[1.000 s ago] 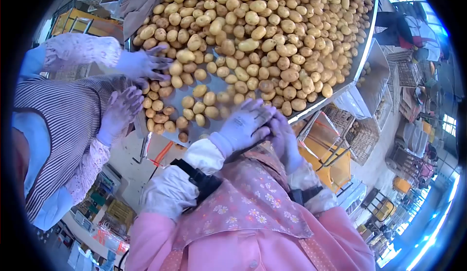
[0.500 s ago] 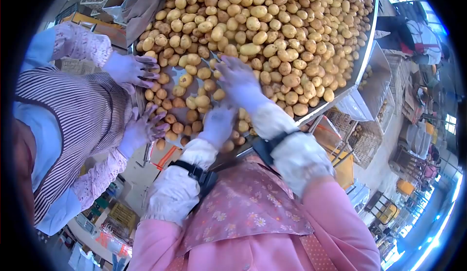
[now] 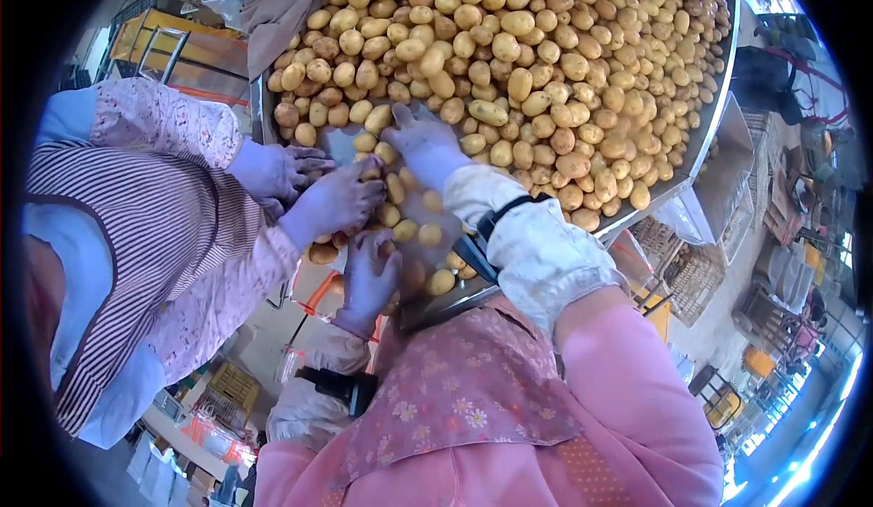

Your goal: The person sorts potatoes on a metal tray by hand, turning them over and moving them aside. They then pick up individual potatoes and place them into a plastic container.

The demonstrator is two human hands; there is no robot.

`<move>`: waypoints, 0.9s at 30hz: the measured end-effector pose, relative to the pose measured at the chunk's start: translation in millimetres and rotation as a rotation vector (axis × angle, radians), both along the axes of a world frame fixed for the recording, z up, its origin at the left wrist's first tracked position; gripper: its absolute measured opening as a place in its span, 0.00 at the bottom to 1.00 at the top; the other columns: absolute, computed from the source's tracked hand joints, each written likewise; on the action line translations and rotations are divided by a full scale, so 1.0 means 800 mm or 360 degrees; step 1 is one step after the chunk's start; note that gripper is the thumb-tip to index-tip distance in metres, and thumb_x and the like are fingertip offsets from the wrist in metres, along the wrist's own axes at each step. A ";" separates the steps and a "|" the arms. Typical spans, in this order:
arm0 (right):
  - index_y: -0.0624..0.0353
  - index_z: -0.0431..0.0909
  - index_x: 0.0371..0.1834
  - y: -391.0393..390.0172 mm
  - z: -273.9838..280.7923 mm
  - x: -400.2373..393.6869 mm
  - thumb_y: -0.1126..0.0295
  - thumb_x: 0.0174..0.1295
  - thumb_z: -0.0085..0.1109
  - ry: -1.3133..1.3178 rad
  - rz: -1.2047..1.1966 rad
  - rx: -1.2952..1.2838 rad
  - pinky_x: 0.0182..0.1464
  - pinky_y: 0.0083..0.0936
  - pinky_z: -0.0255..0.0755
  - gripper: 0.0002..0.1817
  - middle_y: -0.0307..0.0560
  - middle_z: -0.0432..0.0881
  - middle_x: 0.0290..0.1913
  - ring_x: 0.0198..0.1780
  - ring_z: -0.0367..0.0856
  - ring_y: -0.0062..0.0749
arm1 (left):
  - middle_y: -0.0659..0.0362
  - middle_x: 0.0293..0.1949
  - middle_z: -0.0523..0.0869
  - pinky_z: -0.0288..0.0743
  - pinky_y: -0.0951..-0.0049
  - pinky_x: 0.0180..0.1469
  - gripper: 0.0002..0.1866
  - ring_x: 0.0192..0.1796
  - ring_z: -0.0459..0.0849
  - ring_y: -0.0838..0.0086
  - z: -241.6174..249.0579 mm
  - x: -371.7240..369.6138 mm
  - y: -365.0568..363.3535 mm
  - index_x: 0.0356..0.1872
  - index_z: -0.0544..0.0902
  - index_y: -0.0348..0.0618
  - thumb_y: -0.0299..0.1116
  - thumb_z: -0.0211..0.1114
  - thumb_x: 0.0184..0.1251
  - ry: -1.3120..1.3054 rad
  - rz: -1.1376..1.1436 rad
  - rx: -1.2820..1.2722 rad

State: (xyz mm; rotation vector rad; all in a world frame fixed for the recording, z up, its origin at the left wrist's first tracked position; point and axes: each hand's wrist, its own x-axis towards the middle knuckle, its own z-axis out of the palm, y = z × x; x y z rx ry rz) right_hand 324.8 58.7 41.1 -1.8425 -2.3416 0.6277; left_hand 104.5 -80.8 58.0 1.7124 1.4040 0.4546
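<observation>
A large heap of yellow-brown potatoes (image 3: 582,98) fills the metal-rimmed sorting table (image 3: 700,157). My right hand (image 3: 426,150), in a pale purple glove, lies with fingers stretched against the near edge of the heap, touching potatoes. Closer to my body, my left hand (image 3: 366,281), gloved alike, has its fingers curled round a brownish potato (image 3: 388,250), partly hidden. Between my hands, a few loose potatoes (image 3: 430,233) lie on the table's bare surface, some blurred.
At the left, a co-worker in a striped apron (image 3: 164,225) reaches in; one gloved hand (image 3: 336,200) comes close to my left hand. A grey cloth (image 3: 282,16) hangs over the far left corner. Crates (image 3: 696,280) stand beyond the right edge.
My left hand has moved left and toward my body, its fingers curling. My right hand has shifted slightly left in view. The co-worker's nearer hand has reached right, over the potatoes.
</observation>
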 end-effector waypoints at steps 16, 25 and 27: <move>0.64 0.72 0.70 -0.500 0.083 0.273 0.60 0.76 0.58 0.1227 -0.2296 -0.0114 0.65 0.36 0.75 0.26 0.58 0.82 0.58 0.62 0.81 0.45 | 0.43 0.71 0.73 0.62 0.51 0.78 0.33 0.73 0.71 0.50 0.063 0.281 -0.072 0.68 0.74 0.41 0.44 0.68 0.63 -0.0843 -0.1366 0.0635; 0.51 0.78 0.67 -0.261 0.071 0.131 0.71 0.68 0.65 0.0619 -0.1232 0.0365 0.68 0.36 0.73 0.24 0.62 0.71 0.75 0.71 0.75 0.52 | 0.52 0.54 0.85 0.75 0.54 0.61 0.22 0.57 0.82 0.54 -0.040 0.119 0.050 0.61 0.82 0.45 0.29 0.63 0.64 0.0513 -0.0598 0.0392; 0.42 0.70 0.76 -0.217 0.001 0.070 0.51 0.65 0.65 0.0093 -0.1021 0.0199 0.74 0.69 0.57 0.35 0.63 0.56 0.82 0.81 0.57 0.61 | 0.51 0.54 0.84 0.76 0.55 0.59 0.21 0.57 0.82 0.54 -0.059 0.078 0.030 0.60 0.83 0.45 0.28 0.62 0.64 0.0491 -0.0761 0.0593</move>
